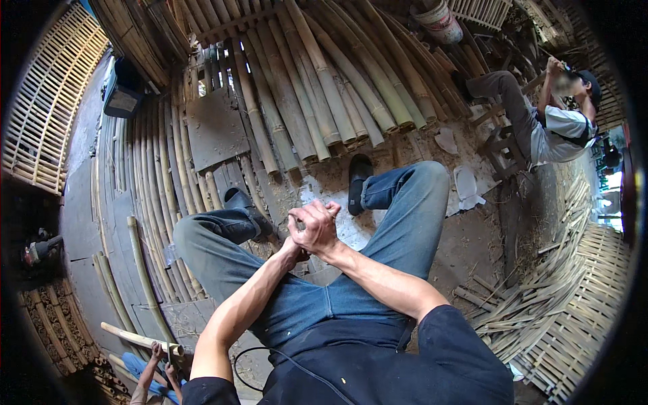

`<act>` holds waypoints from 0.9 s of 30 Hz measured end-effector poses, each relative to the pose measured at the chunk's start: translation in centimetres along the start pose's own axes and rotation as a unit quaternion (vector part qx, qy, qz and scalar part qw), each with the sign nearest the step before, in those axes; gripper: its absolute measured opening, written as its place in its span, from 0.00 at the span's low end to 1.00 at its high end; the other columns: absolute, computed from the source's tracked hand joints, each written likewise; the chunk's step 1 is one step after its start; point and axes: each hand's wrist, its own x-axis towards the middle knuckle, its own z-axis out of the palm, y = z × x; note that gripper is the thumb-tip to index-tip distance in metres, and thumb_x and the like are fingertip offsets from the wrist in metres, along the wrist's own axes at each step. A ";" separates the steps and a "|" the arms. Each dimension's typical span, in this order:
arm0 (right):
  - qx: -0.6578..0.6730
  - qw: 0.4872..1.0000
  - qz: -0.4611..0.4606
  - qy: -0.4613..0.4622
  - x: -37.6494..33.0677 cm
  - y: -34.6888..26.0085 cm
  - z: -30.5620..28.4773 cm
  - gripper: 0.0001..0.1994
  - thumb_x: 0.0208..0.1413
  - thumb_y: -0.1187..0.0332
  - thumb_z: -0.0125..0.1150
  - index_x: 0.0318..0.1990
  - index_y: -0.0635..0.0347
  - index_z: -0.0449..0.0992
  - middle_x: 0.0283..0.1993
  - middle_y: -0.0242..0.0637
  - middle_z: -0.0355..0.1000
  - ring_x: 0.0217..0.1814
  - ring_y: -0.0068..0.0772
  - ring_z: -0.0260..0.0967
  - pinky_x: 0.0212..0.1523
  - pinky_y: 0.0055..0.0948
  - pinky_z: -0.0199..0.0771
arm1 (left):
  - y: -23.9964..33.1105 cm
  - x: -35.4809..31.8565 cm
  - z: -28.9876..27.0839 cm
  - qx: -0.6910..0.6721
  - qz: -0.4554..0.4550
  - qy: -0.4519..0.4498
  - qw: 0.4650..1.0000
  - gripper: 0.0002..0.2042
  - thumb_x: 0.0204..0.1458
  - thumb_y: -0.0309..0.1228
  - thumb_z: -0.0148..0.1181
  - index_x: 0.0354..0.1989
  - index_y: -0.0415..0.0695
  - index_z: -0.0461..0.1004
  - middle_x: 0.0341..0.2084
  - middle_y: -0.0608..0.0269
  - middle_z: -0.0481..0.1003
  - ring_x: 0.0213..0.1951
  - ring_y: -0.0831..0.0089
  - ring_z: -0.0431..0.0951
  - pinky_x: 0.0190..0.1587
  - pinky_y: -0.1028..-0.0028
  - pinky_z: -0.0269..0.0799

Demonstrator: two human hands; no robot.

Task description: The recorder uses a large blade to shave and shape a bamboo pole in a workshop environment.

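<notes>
My two hands meet in front of me, between my knees. My right hand lies uppermost with its fingers curled and closed. Beneath and against it is my left hand, closed too and mostly covered by the right. A small dark patch shows between the fingers, but what they hold, if anything, is hidden. Under the hands are my blue jeans, with the knees spread apart. A dark shoe is on my right foot, near the ends of the bamboo poles.
Left lies a bamboo slat floor with a flat board. A person sits at the right, beside split bamboo strips and a woven panel. At lower left, another person's hands hold a bamboo pole. A bucket stands far off.
</notes>
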 end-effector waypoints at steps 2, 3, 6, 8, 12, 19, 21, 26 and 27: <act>0.044 0.998 -0.030 -0.015 -0.2 -0.4 1.4 0.06 0.49 0.64 0.71 0.34 0.49 0.85 0.31 0.33 0.81 0.40 0.35 0.75 0.53 0.47 0.57 | 0.0 -0.8 0.1 -0.055 0.003 0.010 0.998 0.22 0.67 0.54 0.52 0.56 0.50 0.78 0.41 0.63 0.81 0.37 0.69 0.81 0.34 0.68 0.75; 0.080 0.995 -0.057 -0.031 -0.6 0.0 2.1 0.05 0.50 0.64 0.69 0.33 0.51 0.84 0.30 0.34 0.79 0.39 0.37 0.74 0.52 0.45 0.58 | -0.1 -0.8 0.3 -0.083 0.004 0.009 0.997 0.22 0.67 0.54 0.52 0.56 0.50 0.77 0.42 0.63 0.81 0.38 0.70 0.81 0.34 0.68 0.75; 0.117 0.978 0.056 -0.164 -2.1 1.3 3.4 0.15 0.54 0.60 0.65 0.41 0.63 0.84 0.37 0.52 0.80 0.44 0.52 0.76 0.54 0.51 0.71 | -0.1 -0.9 0.5 -0.178 0.008 0.004 0.984 0.22 0.68 0.54 0.52 0.57 0.51 0.77 0.42 0.63 0.81 0.38 0.70 0.81 0.34 0.68 0.75; 0.129 0.965 0.115 -0.196 -2.7 1.8 3.9 0.19 0.55 0.57 0.64 0.43 0.67 0.83 0.40 0.57 0.80 0.46 0.57 0.77 0.56 0.51 0.73 | -0.4 -0.9 0.2 -0.214 0.007 0.006 0.977 0.22 0.68 0.54 0.51 0.57 0.51 0.76 0.43 0.64 0.81 0.38 0.70 0.81 0.35 0.68 0.75; 0.120 0.915 0.243 -0.299 -3.5 2.2 4.9 0.29 0.59 0.48 0.61 0.52 0.71 0.79 0.48 0.68 0.79 0.55 0.67 0.76 0.61 0.54 0.75 | -0.1 -1.6 -0.1 -0.089 0.005 -0.016 0.996 0.20 0.69 0.51 0.49 0.57 0.52 0.75 0.43 0.65 0.81 0.39 0.69 0.82 0.36 0.68 0.76; 0.173 0.783 0.489 -0.344 -4.8 4.3 6.1 0.34 0.60 0.47 0.67 0.63 0.69 0.76 0.54 0.62 0.81 0.56 0.56 0.82 0.58 0.46 0.81 | 2.5 -5.8 -0.7 0.185 0.070 0.041 0.979 0.17 0.65 0.42 0.55 0.37 0.40 0.84 0.26 0.60 0.81 0.26 0.69 0.81 0.29 0.63 0.77; 0.126 0.822 0.457 -0.316 -5.3 6.2 5.9 0.31 0.58 0.51 0.68 0.61 0.68 0.77 0.53 0.61 0.81 0.55 0.58 0.82 0.58 0.46 0.82 | 5.1 -7.5 -0.4 0.430 0.238 0.048 0.869 0.17 0.61 0.38 0.61 0.47 0.38 0.85 0.39 0.50 0.87 0.37 0.63 0.87 0.44 0.62 0.82; 0.025 0.870 0.342 -0.355 -2.5 4.5 4.6 0.22 0.49 0.61 0.67 0.51 0.64 0.84 0.47 0.60 0.82 0.52 0.62 0.82 0.57 0.50 0.82 | 18.2 -14.0 -1.0 -0.022 0.262 -0.006 0.965 0.19 0.65 0.43 0.59 0.56 0.42 0.78 0.41 0.64 0.83 0.38 0.71 0.82 0.42 0.71 0.76; 0.027 0.869 0.343 -0.355 -1.9 4.4 4.6 0.22 0.49 0.61 0.67 0.51 0.64 0.84 0.47 0.60 0.82 0.52 0.62 0.82 0.57 0.50 0.82 | 20.5 -13.7 -1.6 -0.134 0.269 -0.020 0.953 0.22 0.65 0.44 0.56 0.59 0.41 0.76 0.43 0.61 0.83 0.40 0.69 0.82 0.45 0.71 0.77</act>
